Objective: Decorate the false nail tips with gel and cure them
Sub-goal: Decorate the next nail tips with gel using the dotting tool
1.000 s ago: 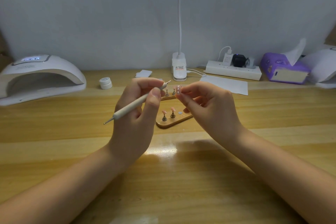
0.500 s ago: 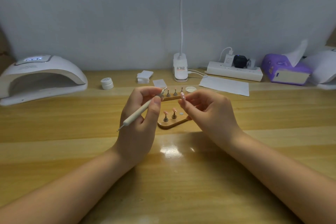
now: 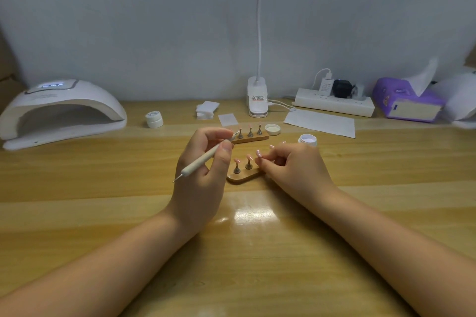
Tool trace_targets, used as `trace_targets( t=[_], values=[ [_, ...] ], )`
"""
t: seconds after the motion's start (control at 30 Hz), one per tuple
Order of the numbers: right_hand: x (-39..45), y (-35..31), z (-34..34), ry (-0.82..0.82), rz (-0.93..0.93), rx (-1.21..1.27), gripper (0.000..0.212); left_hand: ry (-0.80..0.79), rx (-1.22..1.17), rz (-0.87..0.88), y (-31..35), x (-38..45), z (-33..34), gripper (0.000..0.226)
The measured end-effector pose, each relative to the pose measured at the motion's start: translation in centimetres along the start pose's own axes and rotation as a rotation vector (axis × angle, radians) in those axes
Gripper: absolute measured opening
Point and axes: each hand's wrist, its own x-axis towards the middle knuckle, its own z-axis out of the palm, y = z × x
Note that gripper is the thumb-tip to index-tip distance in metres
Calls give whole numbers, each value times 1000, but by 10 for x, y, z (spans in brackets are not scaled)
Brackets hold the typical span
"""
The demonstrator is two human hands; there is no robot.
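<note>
A thin dotting tool (image 3: pixel 203 159) is pinched between the thumb and the curled fingers of the left hand (image 3: pixel 203 175); its metal point is directed down to the left, away from the work. The fingers of the right hand (image 3: pixel 291 170) are curled, and a pink nail tip on its small stand (image 3: pixel 258 156) is pinched at the right end of the near wooden holder (image 3: pixel 244 176). It cannot be told whether this stand is already seated on the holder or is only held above it.

2 other stands with pink tips (image 3: pixel 242 164) are seen on the near holder, just beside the pinched one. On the far wooden holder (image 3: pixel 253 138), 3 more stands are visible. An open gel jar (image 3: pixel 307 140) is placed near the right hand, with its lid (image 3: pixel 272 129) behind. The curing lamp (image 3: pixel 60 110) is well apart, at the left of the wooden desk (image 3: pixel 257 252), and its display is lit.

Several risks are judged from this position. If the stand is released before it is seated, it can fall and the wet gel can be smeared. The 2 neighbouring tips can be touched by the right fingers, because they are very near. The open jar can be knocked by the back of the right hand. Uncured gel can also be marked if a tip is touched before it is carried to the lamp.
</note>
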Motion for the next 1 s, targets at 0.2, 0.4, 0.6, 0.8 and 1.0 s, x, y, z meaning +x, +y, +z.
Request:
trace_targets(
  t=[0.2,0.4,0.6,0.8,1.0],
  values=[
    [0,-4,-2,-43,-25,-167,26,-22,17,13,0,-1,-1,12],
    [-6,-7,-8,-57,-97,-271,25,-77,-49,-13,5,-4,1,13],
    [-9,-9,-18,49,-185,-371,30,-124,-99,-93,9,-11,6,15],
    [7,11,-37,326,-147,-269,35,-236,-63,-169,10,-12,8,17],
    [17,45,-43,154,155,-284,76,-222,-45,-175,10,-12,8,19]
  ],
)
